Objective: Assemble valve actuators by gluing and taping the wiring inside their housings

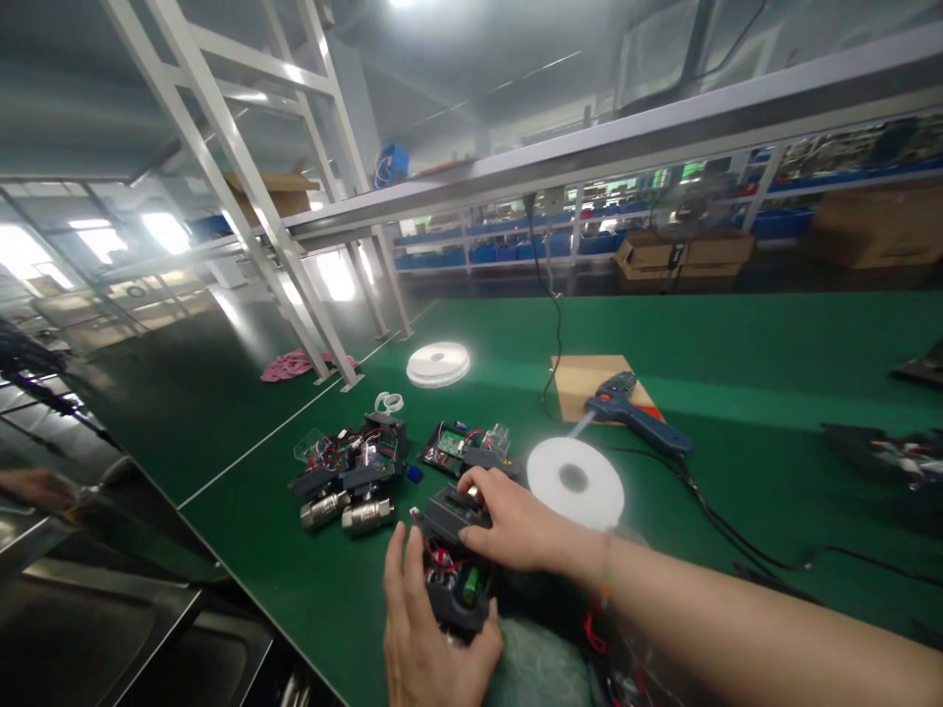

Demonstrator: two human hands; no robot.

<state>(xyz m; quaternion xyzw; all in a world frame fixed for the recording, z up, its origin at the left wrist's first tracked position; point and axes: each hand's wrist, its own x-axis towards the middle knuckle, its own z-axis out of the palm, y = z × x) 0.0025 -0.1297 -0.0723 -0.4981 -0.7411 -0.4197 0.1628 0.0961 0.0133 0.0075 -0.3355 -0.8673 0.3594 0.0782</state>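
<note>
My left hand (423, 628) cups the near end of a black electronic housing (457, 560) with red wires and a green part inside, thumb and fingers wrapped around it. From the right, my right hand (512, 520) comes over the housing's far end and its fingertips press on the top. The housing rests on the green table (737, 432). Just beyond lie two more opened black assemblies with wiring (354, 457) (468, 447), and two metal valve fittings (346, 511) lie to the left.
A white tape roll (575, 481) lies right of my hands; another white roll (438, 363) is farther back. A blue glue gun (634, 412) rests on cardboard (582, 383) with a black cable trailing right. A pink cloth (291, 365) lies by the white rack legs. Boxes and blue bins line the back.
</note>
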